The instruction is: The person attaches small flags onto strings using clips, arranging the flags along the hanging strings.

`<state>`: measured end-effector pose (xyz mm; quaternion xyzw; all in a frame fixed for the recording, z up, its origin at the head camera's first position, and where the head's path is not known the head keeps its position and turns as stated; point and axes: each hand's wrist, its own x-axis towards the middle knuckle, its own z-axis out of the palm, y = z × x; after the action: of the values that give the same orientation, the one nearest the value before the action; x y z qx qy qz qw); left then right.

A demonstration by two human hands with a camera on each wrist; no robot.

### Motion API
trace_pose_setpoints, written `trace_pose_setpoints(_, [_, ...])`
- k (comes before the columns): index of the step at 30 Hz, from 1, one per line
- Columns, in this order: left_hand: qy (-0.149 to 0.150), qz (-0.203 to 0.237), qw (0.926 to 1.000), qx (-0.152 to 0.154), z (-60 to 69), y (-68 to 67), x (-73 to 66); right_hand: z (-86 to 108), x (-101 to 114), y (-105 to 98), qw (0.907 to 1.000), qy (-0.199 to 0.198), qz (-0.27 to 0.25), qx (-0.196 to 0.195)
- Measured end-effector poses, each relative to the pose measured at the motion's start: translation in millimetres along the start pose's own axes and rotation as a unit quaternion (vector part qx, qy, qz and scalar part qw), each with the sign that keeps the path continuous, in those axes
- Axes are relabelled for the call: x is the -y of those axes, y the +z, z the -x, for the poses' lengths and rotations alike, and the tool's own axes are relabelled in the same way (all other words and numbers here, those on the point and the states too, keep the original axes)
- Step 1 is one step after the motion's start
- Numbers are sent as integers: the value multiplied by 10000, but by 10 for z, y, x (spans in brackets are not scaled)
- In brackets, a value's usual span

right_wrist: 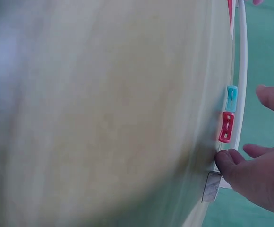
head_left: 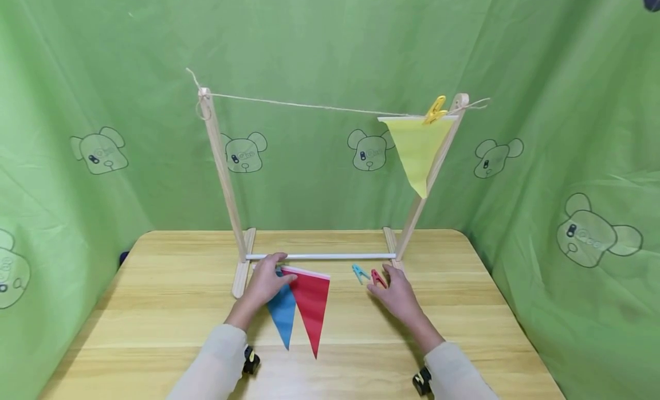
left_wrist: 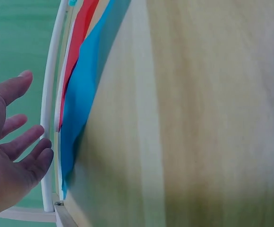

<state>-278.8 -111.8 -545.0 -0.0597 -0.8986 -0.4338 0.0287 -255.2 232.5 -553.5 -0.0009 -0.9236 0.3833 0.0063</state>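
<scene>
My left hand [head_left: 265, 282] hovers over the blue pennant [head_left: 282, 314] and the red pennant [head_left: 311, 302]. The pennants lie on the table side by side, the red overlapping the blue. In the left wrist view the fingers of that hand [left_wrist: 9, 146] are spread and hold nothing. My right hand [head_left: 397, 294] is by a red clothespin [head_left: 378, 278], thumb and fingers parted on either side of it. A light blue clothespin [head_left: 360, 273] lies just left of the red one. The right wrist view shows a gap between that hand [right_wrist: 264, 175] and both clothespins.
A wooden frame stands at the back, with a left post [head_left: 222, 165], a right post [head_left: 412, 222] and a white crossbar [head_left: 340, 256]. From its string [head_left: 309, 106] a yellow pennant [head_left: 415, 148] hangs at the right under a yellow clothespin [head_left: 435, 110]. Green cloth [head_left: 330, 39] surrounds the table.
</scene>
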Motion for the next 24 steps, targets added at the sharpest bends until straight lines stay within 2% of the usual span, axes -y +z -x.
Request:
trace_pose_setpoints(14, [-67, -218, 9997, -101, -44, 97, 101, -34, 9, 5, 9977, -12, 644, 188])
trace_pose_setpoints(20, [80, -340, 9992, -186, -54, 119, 141, -51, 12, 26, 9966, 26, 805, 156])
trace_pose_setpoints(24, [265, -594, 9976, -253, -58, 142, 173, -47, 18, 41, 9961, 17, 878, 129])
